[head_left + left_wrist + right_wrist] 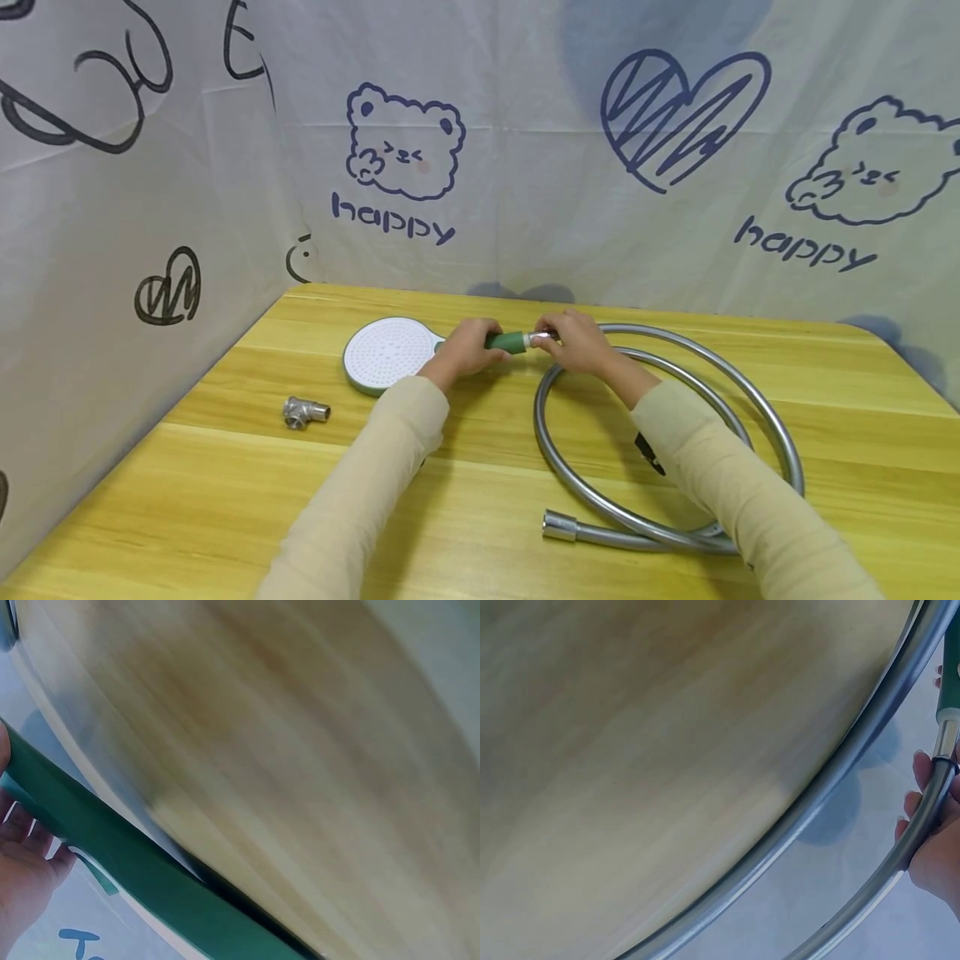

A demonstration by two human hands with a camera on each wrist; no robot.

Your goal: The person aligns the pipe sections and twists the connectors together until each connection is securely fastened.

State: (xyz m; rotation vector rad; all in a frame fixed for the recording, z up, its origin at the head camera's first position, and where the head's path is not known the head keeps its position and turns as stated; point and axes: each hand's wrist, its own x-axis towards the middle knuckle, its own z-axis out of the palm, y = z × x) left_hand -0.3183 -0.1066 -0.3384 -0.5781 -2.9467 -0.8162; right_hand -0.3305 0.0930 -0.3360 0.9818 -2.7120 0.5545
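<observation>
A shower head [393,353] with a white perforated face and a green handle [507,342] lies toward the back of the table. My left hand [471,347] grips that handle; in the left wrist view the fingers curl round the green body [112,832]. Just to the right, my right hand [574,340] pinches the metal end of a grey shower hose [757,400]. In the right wrist view this fitting [946,739] meets the handle's pale tip, and the hose bends away beneath the right hand [939,855]. How far the two are joined cannot be seen.
A small metal angle valve [303,412] lies on the wooden table [465,517], left of the left forearm. The hose loops under the right forearm, its other metal end [559,525] near the front middle. White cloth [525,208] with drawings hangs behind and at left.
</observation>
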